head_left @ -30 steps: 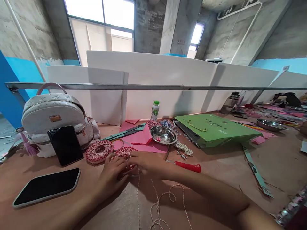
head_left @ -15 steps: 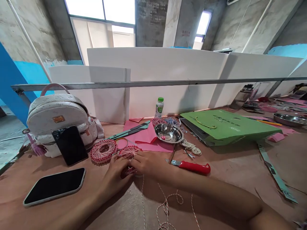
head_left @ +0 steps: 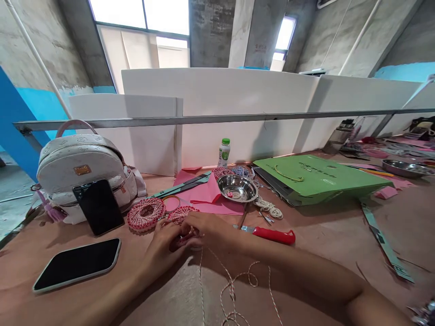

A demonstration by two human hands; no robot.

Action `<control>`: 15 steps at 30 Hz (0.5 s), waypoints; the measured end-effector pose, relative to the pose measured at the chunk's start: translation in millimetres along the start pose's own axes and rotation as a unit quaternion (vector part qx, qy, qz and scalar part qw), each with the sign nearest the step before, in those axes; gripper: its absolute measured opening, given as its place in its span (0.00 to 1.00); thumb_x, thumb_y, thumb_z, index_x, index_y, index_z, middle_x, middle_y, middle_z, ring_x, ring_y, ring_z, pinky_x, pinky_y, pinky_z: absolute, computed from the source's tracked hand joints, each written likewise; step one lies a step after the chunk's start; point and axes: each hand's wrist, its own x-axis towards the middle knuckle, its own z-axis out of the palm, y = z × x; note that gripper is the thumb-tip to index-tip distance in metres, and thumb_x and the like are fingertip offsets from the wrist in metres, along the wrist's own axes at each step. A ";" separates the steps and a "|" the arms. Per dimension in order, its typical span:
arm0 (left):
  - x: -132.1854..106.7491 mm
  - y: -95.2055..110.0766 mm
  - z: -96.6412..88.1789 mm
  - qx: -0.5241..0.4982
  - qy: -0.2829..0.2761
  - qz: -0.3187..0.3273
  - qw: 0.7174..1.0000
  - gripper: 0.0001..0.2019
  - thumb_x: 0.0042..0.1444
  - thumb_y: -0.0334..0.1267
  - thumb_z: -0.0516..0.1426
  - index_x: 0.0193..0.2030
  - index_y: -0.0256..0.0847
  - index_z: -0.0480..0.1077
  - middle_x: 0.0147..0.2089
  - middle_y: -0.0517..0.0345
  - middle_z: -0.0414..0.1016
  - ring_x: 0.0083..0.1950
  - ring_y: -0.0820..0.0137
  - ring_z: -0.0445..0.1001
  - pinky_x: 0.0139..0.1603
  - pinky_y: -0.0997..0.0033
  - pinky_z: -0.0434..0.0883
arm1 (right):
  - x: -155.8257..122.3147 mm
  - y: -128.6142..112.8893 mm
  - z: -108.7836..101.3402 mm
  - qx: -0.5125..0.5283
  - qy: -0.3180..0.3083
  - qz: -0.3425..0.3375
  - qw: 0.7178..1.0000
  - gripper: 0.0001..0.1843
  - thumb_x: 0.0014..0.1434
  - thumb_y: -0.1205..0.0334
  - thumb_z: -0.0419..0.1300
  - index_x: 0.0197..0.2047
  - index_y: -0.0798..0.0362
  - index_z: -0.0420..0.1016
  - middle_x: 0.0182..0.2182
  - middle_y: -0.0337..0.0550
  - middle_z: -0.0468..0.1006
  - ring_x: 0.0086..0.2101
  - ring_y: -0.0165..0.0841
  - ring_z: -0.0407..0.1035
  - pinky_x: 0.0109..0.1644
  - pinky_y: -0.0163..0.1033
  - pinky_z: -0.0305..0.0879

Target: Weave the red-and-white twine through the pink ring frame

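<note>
My left hand (head_left: 163,249) and my right hand (head_left: 210,231) meet at the middle of the brown table top (head_left: 326,253), with fingers closed on a round disc woven from red-and-white twine (head_left: 181,216). Much of that disc is hidden by my fingers. A length of the same twine (head_left: 234,290) runs from my hands and lies in loose loops near the table's front edge. A matching twine disc (head_left: 146,214) lies just left of my left hand. Closest to my right hand is a red-handled knife (head_left: 274,235).
Behind my hands are pink paper (head_left: 217,203), a steel bowl (head_left: 237,188), a coil of pale cord (head_left: 268,208) and a green paper bag (head_left: 319,179). A white backpack (head_left: 81,170), with a phone (head_left: 98,207) leaning on it, and another phone (head_left: 77,265) are at left.
The view has tilted and shifted slightly since the earliest frame. My hands stay together on the twine disc, and the twine loops lie a little differently.
</note>
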 end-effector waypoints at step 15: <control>-2.4 5.1 -8.1 -0.034 0.025 -0.010 0.999 0.05 0.66 0.40 0.57 0.45 0.47 0.75 0.42 0.61 0.83 0.43 0.65 0.78 0.64 0.50 0.55 | -17.3 -29.5 -61.5 0.043 0.151 0.039 0.987 0.10 0.70 0.57 0.60 0.50 0.49 0.77 0.48 0.45 0.79 0.50 0.37 0.72 0.55 0.44 0.69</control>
